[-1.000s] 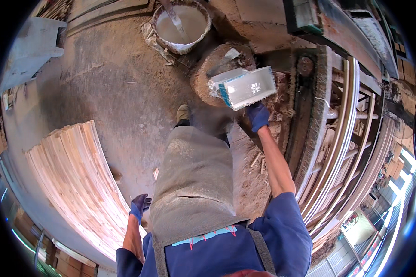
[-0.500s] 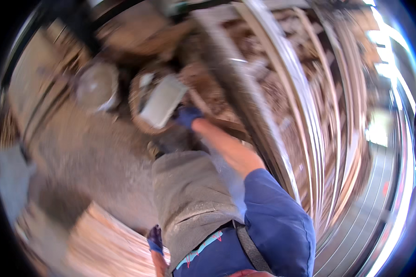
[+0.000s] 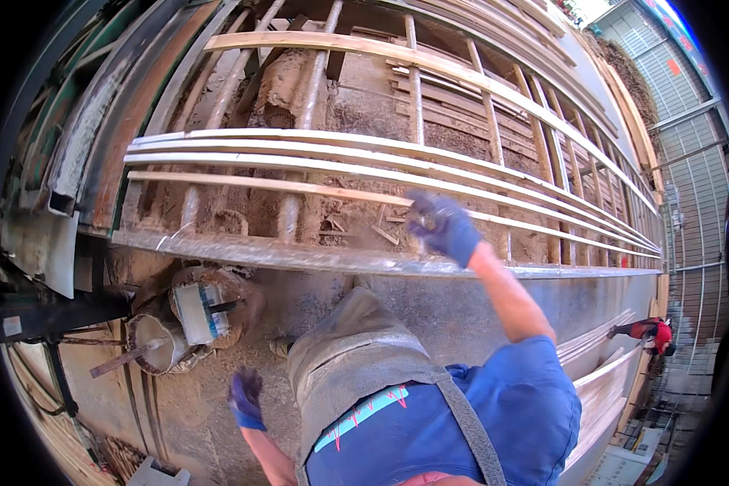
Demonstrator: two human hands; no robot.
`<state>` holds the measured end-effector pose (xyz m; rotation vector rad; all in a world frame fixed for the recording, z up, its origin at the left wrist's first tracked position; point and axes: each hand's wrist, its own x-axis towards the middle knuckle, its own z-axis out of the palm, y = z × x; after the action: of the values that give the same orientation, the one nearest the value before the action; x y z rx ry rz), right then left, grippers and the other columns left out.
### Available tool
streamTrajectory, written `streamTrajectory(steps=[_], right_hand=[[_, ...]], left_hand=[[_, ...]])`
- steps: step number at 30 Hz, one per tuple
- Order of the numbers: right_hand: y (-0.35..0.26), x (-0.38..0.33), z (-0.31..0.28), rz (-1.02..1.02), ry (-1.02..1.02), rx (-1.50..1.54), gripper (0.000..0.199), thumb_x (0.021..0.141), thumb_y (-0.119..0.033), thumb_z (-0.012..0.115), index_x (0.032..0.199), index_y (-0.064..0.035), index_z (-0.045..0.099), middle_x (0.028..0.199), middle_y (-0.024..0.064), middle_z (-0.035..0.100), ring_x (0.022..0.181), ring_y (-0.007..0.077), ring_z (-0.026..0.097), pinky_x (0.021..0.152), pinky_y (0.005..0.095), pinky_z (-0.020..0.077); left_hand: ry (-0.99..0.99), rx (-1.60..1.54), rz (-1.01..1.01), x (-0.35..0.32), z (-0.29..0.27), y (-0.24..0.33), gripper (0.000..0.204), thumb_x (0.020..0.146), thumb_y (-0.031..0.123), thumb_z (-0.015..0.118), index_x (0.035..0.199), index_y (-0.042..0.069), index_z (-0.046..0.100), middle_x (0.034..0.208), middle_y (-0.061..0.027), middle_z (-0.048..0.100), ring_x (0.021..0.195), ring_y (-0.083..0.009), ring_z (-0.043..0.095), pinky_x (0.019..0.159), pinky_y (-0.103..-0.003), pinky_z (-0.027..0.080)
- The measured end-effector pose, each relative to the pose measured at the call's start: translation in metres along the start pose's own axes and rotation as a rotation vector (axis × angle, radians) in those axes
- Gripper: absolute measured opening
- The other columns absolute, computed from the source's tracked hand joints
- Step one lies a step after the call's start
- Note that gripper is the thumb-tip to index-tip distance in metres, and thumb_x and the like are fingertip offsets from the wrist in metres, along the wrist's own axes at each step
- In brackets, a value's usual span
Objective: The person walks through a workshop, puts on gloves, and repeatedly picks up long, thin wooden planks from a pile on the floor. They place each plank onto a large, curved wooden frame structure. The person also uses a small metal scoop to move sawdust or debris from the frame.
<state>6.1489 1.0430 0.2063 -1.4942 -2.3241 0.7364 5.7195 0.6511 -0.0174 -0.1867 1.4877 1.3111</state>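
Observation:
My right hand (image 3: 444,228), in a blue glove, reaches out over the metal rail (image 3: 340,261) and touches the nearest of several long thin wood strips (image 3: 300,190) lying across a roller rack; whether it grips the strip is unclear. My left hand (image 3: 245,398), also blue-gloved, hangs by my hip with curled fingers and nothing in it. A grey apron covers my front.
A stump (image 3: 235,300) at lower left carries a white plastic container (image 3: 196,313). Beside it stands a white bucket (image 3: 155,343) with a stick in it. Stacked wood strips (image 3: 599,381) lie at right, where another person (image 3: 652,330) in red crouches. Green machinery fills the left edge.
My view has swung from the floor and stump to the roller rack. My right hand has left the white container on the stump and reached to the wood strips.

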Motion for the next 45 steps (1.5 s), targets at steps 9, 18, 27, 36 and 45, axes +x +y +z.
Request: streamTrajectory(steps=[9,18,27,36,45], right_hand=[[0.177,0.007,-0.115,0.138,-0.066,-0.714,0.091,0.071,-0.044,0.074,0.144,-0.0075,0.032,0.138,0.0199,0.045,0.122,0.0359,0.049,0.101,0.0488,0.0393],[0.214,0.05,-0.147,0.1,-0.213,-0.509,0.07,0.076,-0.038,0.069,0.135,-0.0081,0.046,0.127,0.0196,0.056,0.117,0.0348,0.053,0.101,0.0424,0.0412],[0.29,0.085,-0.13,0.174,-0.361,-0.606,0.046,0.079,-0.021,0.059,0.124,-0.0089,0.057,0.113,0.018,0.064,0.103,0.0352,0.062,0.087,0.0438,0.0497],[0.303,0.138,-0.203,0.056,-0.132,-0.784,0.018,0.078,-0.02,0.061,0.092,-0.0106,0.066,0.081,0.0091,0.069,0.079,0.0283,0.068,0.066,0.0426,0.0514],[0.368,0.079,-0.208,0.37,0.221,-0.293,0.031,0.087,-0.023,0.054,0.113,-0.0063,0.057,0.097,0.0202,0.066,0.089,0.0266,0.066,0.07,0.0422,0.0537]], left_hand=[[-0.393,0.342,0.385,-0.061,0.345,0.121,0.034,0.098,0.02,0.049,0.123,-0.002,0.055,0.108,-0.0143,0.064,0.096,-0.0217,0.064,0.085,-0.034,0.052],[-0.52,0.363,0.442,-0.047,0.419,0.143,0.034,0.098,0.019,0.049,0.122,-0.005,0.055,0.108,-0.0167,0.065,0.096,-0.0248,0.065,0.086,-0.038,0.054],[-0.539,0.416,0.454,-0.035,0.478,0.153,0.033,0.096,0.014,0.049,0.122,-0.004,0.056,0.108,-0.015,0.065,0.097,-0.0241,0.065,0.085,-0.036,0.054],[-0.576,0.551,0.447,-0.011,0.579,0.157,0.042,0.099,0.027,0.042,0.131,0.001,0.049,0.118,-0.0135,0.06,0.099,-0.0209,0.061,0.086,-0.032,0.051],[-0.453,0.273,-0.033,0.16,0.686,0.178,0.057,0.099,0.046,0.035,0.142,0.009,0.036,0.142,-0.0111,0.045,0.127,-0.0276,0.046,0.104,-0.041,0.038]])
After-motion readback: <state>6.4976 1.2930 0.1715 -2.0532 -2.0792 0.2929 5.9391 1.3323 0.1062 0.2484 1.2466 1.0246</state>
